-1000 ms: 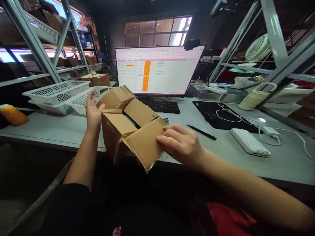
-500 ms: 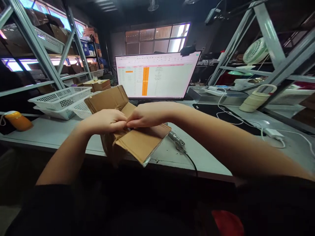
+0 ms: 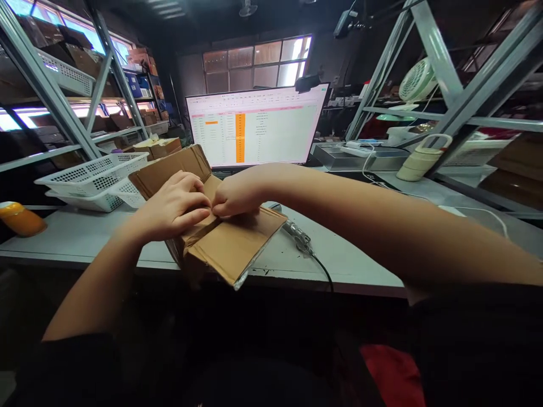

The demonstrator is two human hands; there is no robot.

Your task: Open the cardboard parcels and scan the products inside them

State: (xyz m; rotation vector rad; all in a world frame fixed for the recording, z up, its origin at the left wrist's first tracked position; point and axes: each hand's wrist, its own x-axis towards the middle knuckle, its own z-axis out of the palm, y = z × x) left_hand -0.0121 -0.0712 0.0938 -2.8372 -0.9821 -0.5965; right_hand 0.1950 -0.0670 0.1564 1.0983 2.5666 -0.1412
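A brown cardboard box point(image 3: 237, 244) sits at the table's front edge with its flaps raised and folded outward. My left hand point(image 3: 172, 208) lies over the left side of its top, fingers apart, thumb stretched to the right across the cardboard. My right hand point(image 3: 238, 193) bends down at the middle of the opening, its fingers curled and pressed together. Whatever those fingertips pinch is hidden behind the knuckles. Both hands nearly meet there. Clear tape or film shows along the lower edge of the front flap.
Right of the box lies a clear plastic-cased connector point(image 3: 299, 236) with a black cable hanging over the edge. Behind stands a monitor point(image 3: 275, 135). White baskets point(image 3: 93, 175) and an orange bottle point(image 3: 23, 219) are on the left; a cream cup point(image 3: 419, 161) is at right.
My left hand has gone from a closed pinch to spread fingers and shifted slightly up the box. My right hand stays curled at the opening. The whole view has shifted a little.
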